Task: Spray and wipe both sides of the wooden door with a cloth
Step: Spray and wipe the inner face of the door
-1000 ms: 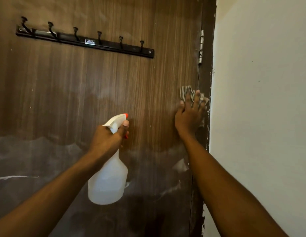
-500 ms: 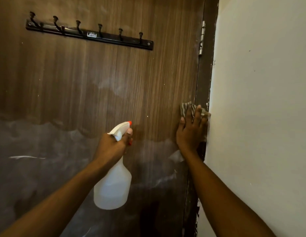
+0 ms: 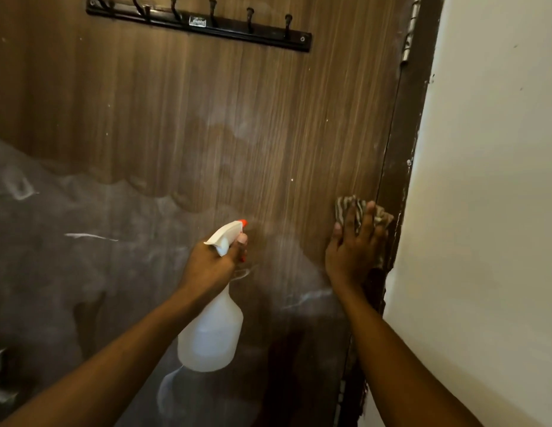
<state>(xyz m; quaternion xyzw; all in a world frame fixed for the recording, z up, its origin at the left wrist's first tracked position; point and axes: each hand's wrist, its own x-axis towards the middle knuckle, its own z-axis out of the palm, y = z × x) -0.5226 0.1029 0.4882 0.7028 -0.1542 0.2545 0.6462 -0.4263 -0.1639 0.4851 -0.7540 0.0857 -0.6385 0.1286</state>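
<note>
1. The left hand [image 3: 211, 266] is wrapped round the neck of the spray bottle [image 3: 210, 334], with one finger curled over the front of the trigger head.
2. The bottle is a pale, see-through one hanging below that fist, and its white head with the orange nozzle tip [image 3: 243, 223] points at the wooden door [image 3: 268, 118].
3. Over on the other side, the right hand [image 3: 351, 251] lies flat, its fingers straight and spread, pressing the cloth [image 3: 344, 206] against the door.
4. The cloth is a striped brown-and-cream rag, bunched under the fingers, and its top edge pokes out above the fingertips.
5. Cloth and hand sit at the door's right edge, right beside the dark door frame [image 3: 413, 118], about level with the nozzle.
6. The door fills the view. Its upper half shows clean brown wood grain, while its lower half wears a grey, hazy film [image 3: 83, 257] with a wavy upper border and a few white streaks.
7. High on the door is a black hook rail [image 3: 237, 31], screwed on, with a row of hooks standing up from it.
8. A metal hinge [image 3: 408, 41] shows at the top right, where door meets frame.
9. To the right of the frame is a plain cream wall [image 3: 484, 180], and the paint along its edge is chipped.
10. Both forearms are bare, reaching up into view from the bottom.
</note>
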